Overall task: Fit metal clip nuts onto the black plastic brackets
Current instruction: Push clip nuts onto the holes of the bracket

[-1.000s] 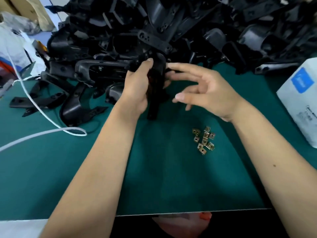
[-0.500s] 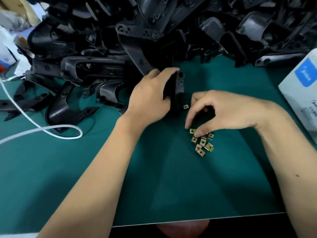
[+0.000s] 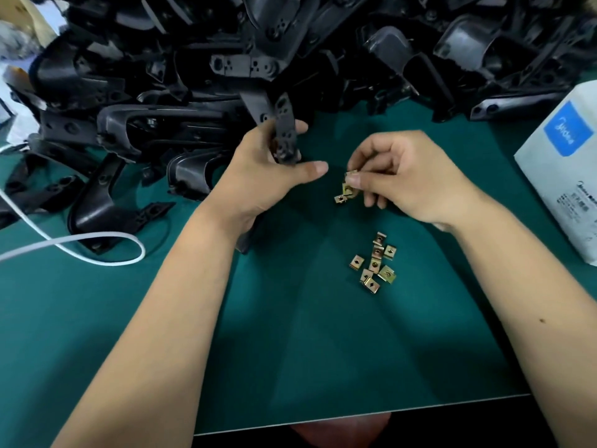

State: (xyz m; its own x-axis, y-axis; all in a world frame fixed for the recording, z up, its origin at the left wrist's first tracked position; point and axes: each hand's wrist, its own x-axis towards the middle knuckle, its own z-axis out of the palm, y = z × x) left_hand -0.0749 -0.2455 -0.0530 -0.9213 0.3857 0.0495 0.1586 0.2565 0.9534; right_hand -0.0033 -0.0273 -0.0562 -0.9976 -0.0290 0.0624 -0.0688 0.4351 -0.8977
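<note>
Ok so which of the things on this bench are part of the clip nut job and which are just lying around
Part of the job:
- black bracket, held in the left hand
- clip nuts, pinched in the right hand
- loose clip nuts on the green mat
- bracket pile

Just lying about:
- white box
- white cable

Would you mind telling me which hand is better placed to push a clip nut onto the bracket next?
The right hand: it already pinches clip nuts beside the bracket, while the left hand is occupied gripping that bracket upright.
</note>
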